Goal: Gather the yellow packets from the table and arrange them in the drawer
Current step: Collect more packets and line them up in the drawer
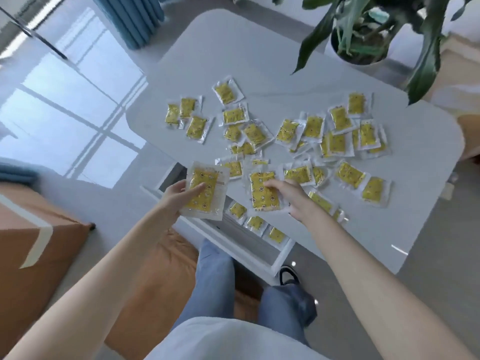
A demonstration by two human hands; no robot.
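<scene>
The left hand (179,194) grasps a yellow packet (205,192), thumb across its face and fingers behind. The packet's long axis runs near to far, tilted a little to the right at the far end, and it is held above the left end of the open drawer (259,252).

The right hand (288,194) presses its fingertips on a second packet (263,192), which sits at the near edge of the table (207,48) with its long axis also near to far. Whether this hand has actually gripped it or only rests on it cannot be told.

Three packets lie in the drawer (255,222), in a row that runs from near the left hand down to the right, each set with its long axis roughly across the row.

On the table beyond, many loose packets (337,144) are scattered and pointing every way, some overlapping, thickest toward the right. A small cluster of three (185,118) sits apart at the far left.

A potted plant (363,40) stands at the far right corner, its leaves hanging over the table. A taped cardboard box (33,237) sits on the floor at the near left.
</scene>
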